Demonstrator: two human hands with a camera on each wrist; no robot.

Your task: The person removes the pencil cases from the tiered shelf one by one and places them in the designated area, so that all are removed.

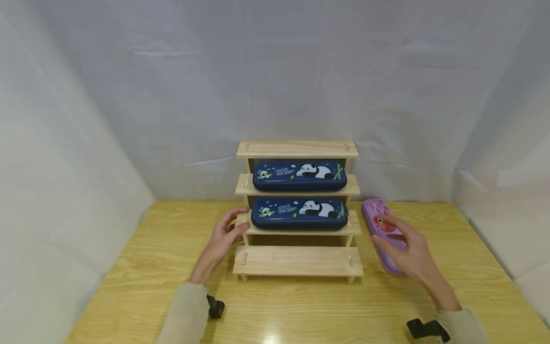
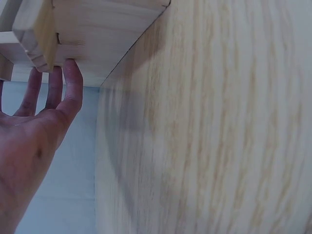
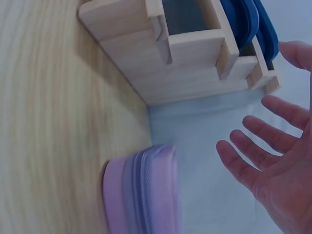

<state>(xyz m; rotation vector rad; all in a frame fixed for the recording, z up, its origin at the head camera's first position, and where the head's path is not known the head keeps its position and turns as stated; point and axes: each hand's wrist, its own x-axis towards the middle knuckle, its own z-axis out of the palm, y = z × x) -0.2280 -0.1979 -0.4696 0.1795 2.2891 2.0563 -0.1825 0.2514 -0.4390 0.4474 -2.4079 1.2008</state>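
A stepped wooden shelf (image 1: 296, 260) stands on the table and carries two navy pencil cases with panda pictures. The upper navy pencil case (image 1: 275, 184) lies on the second tier from the top, the lower navy pencil case (image 1: 275, 222) on the tier beneath. My left hand (image 1: 223, 236) holds the left end of that lower tier, fingertips against the wood in the left wrist view. Right of the shelf, a purple pencil case (image 1: 388, 260) with a red-orange picture lies on the table. Above it is my right hand (image 1: 410, 251), fingers spread and apart from the case in the right wrist view.
The top tier (image 1: 296, 149) and the bottom tier are bare boards. White sheeting (image 1: 296, 71) hangs behind and at both sides of the wood-grain table (image 1: 279, 310). Black wrist mounts sit at both sleeves.
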